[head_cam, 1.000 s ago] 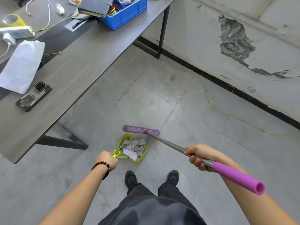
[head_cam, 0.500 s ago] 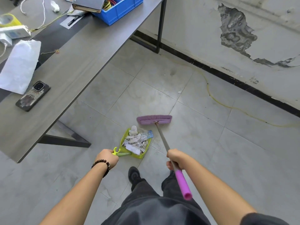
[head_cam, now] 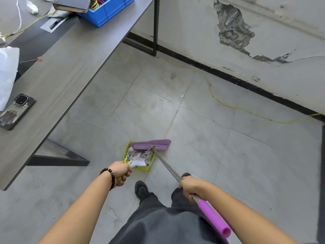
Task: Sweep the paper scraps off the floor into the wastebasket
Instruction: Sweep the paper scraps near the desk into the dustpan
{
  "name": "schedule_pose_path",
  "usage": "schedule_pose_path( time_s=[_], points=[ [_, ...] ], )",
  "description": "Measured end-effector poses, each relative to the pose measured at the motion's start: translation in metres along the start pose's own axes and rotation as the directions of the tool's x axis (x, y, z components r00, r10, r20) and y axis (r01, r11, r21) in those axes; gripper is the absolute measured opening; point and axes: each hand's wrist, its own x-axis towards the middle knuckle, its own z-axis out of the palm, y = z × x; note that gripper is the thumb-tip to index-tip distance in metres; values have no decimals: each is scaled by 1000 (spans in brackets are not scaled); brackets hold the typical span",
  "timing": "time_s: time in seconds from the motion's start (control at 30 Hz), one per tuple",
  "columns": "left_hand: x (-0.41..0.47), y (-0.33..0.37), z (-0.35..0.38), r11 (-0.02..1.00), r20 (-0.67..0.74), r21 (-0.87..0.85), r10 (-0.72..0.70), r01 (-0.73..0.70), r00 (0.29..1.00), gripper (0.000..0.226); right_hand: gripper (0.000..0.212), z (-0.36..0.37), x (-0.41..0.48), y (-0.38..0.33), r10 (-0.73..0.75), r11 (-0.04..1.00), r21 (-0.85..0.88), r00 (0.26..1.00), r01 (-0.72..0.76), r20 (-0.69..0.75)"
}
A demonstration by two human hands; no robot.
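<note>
Left hand [head_cam: 121, 173] grips scrap-filled green dustpan [head_cam: 139, 167]; right hand [head_cam: 190, 188] grips purple broom [head_cam: 152, 144].

A lime-green dustpan [head_cam: 139, 167] is set flat on the grey tile floor, piled with crumpled white paper scraps [head_cam: 139, 156]. The purple broom head [head_cam: 151, 144] is laid across its far edge, and one tiny scrap [head_cam: 182, 96] is left well beyond.

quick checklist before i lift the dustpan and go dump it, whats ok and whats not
1. Left hand gripping dustpan handle: ok.
2. Right hand holding broom shaft: ok.
3. Paper scraps piled inside pan: ok.
4. Broom head at pan's far edge, holding the pile in: ok.
5. Floor swept: not ok, small white bit remains farther out.
6. Wastebasket location: cannot tell, none in view.
</note>
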Motion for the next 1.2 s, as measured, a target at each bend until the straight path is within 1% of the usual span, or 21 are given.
schedule_pose_path(
  time_s=[0.07,0.1,0.17,0.33,0.47,0.53,0.67,0.73,0.8,0.87,0.97,1.2],
  points=[
    [0,0,4,1000,-8,5,13,-13,1000,18,23,-13,-7,0,72,967,238,995,-87,70],
    [-1,0,5,1000,-7,7,20,-20,1000,19,25,-21,-13,-2,83,938,328,993,-108,88],
    [-5,0,4,999,-10,11,39,-39,999,20,28,-34,-30,-6,87,881,455,991,-125,104],
    [-15,11,-6,995,-17,8,97,-97,995,23,26,-47,-56,-9,34,727,684,998,-58,48],
    [-19,24,-5,988,-1,54,147,-147,989,21,32,-47,-60,-18,1,648,761,999,29,-39],
    [-20,35,-2,980,10,84,180,-180,984,23,32,-51,-60,-23,-17,637,766,994,91,-104],
    [-19,64,11,967,34,109,228,-231,973,23,16,-72,-52,-28,-87,656,708,959,260,-271],
    [-16,82,19,965,33,105,238,-240,971,22,31,-90,-42,-31,-108,676,662,932,324,-346],
    [-10,102,27,964,34,109,239,-241,970,21,34,-117,-30,-37,-135,696,612,905,376,-403],
    [-2,125,35,965,33,110,237,-239,971,21,32,-151,-16,-48,-161,740,539,884,403,-439],
    [9,164,47,968,28,108,227,-228,974,24,26,-215,12,-77,-196,775,463,860,431,-471],
    [27,243,72,994,-48,55,96,-93,994,43,17,-374,76,-186,-239,847,318,840,425,-486]
  ],
)
